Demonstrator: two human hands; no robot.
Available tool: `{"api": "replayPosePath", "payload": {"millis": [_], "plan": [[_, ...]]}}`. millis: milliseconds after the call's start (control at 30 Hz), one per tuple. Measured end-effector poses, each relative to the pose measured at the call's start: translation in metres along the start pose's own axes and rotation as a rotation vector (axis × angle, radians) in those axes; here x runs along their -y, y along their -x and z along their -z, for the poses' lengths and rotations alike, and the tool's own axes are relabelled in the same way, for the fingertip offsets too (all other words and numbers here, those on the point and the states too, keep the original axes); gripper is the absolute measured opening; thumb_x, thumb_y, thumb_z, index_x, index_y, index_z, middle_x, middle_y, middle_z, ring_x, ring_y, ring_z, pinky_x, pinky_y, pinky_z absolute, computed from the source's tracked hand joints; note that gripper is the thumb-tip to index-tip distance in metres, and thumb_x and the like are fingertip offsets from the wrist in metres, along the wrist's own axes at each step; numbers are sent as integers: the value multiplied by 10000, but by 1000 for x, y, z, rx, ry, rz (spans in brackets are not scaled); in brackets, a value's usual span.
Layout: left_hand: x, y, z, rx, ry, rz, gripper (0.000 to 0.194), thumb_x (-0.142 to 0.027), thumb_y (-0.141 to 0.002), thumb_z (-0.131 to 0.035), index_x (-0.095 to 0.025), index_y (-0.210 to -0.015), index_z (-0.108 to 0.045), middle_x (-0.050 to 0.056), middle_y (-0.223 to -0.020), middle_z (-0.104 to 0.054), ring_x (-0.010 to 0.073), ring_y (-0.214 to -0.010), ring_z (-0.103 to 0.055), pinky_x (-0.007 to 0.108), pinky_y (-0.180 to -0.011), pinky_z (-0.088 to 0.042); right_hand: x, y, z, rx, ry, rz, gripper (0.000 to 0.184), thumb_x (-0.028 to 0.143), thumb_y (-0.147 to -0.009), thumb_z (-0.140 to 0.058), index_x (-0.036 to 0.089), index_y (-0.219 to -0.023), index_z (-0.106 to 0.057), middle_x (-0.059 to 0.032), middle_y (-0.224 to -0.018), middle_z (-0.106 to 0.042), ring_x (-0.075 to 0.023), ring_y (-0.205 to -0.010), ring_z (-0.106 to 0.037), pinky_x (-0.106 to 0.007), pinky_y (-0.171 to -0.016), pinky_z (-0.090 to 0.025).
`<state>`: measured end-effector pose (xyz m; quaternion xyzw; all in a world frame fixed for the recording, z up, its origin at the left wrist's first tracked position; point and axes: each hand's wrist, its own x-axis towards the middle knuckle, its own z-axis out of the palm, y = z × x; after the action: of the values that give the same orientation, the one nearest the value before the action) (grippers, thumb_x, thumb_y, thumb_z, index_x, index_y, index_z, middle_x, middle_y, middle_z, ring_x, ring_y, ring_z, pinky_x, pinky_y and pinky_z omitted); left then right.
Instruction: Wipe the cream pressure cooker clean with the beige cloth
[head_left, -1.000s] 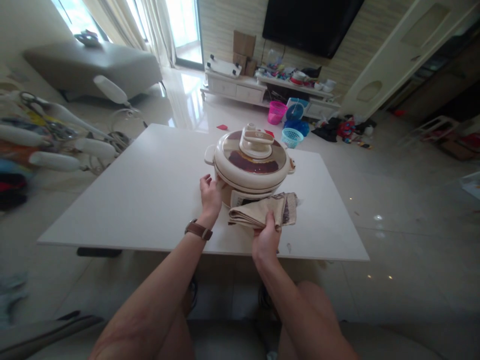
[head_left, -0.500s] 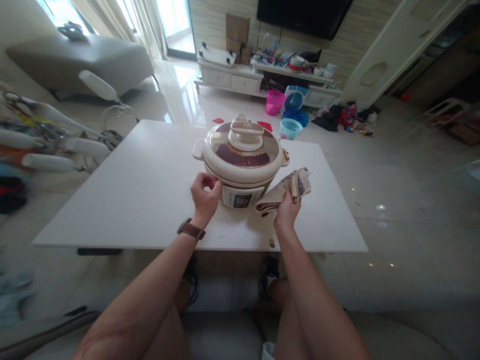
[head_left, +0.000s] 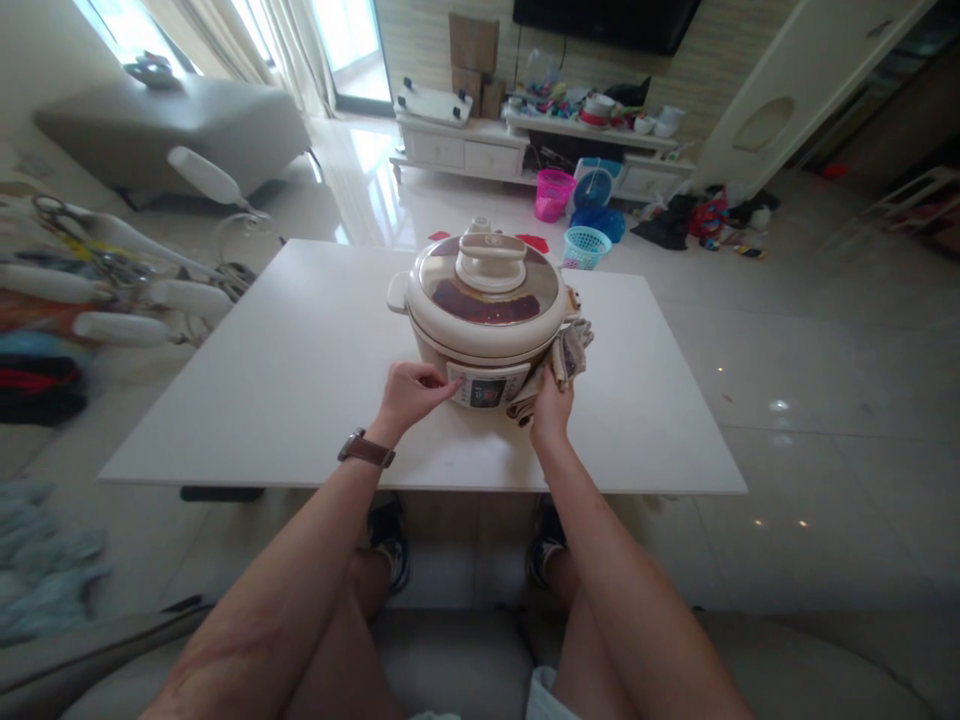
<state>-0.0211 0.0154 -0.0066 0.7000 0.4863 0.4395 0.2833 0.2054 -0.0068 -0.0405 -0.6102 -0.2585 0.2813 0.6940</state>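
Observation:
A cream electric pressure cooker (head_left: 484,305) with a brown-topped lid and a front control panel stands on a white table (head_left: 300,370). My left hand (head_left: 411,392), a brown watch on its wrist, rests against the cooker's lower front left, fingers curled and touching the panel's edge. My right hand (head_left: 551,405) grips a folded beige cloth (head_left: 564,358) and presses it against the cooker's right side, below the right handle.
A drying rack with scissors and white handles (head_left: 112,290) stands left of the table. Behind are a grey sofa (head_left: 172,125), a white TV cabinet (head_left: 465,150), pink and blue baskets (head_left: 570,215) and floor clutter. My knees are under the table's near edge.
My right hand has carried the cloth from the cooker's front round to its right side and pressed it there. My left hand slid lower, to the front panel's edge.

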Motion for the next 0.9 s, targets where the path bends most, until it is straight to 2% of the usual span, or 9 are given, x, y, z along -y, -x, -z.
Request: {"api": "replayPosePath", "payload": {"millis": [200,433,900], "plan": [[0,-5,-4,38,43,30,363,-446,-735,-827,-167,-540,-700,21,-500,-634,114,-488,-521,236,-491,-376,-3,1,-1,-15,13,-17,502,473,-882,-641,185,-1289,-695,-116,-1356,-728,-275,-1311,-654,-506,-1160,-488],[-4,-2,-4,3,20,44,380,-440,-745,-820,-167,-525,-675,0,-483,-592,98,-486,-463,240,-488,-332,-3,3,-1,-26,44,22,520,460,-869,-649,174,-1301,-691,-118,-1389,-714,-267,-1330,-638,-501,-1207,-434],[1,-4,-10,1,70,89,354,-416,-715,-837,-179,-526,-653,-23,-484,-553,97,-483,-441,244,-488,-340,-1,11,-5,-59,59,-6,535,424,-824,-648,159,-1288,-674,-137,-1372,-714,-275,-1324,-640,-476,-1204,-432]]}}
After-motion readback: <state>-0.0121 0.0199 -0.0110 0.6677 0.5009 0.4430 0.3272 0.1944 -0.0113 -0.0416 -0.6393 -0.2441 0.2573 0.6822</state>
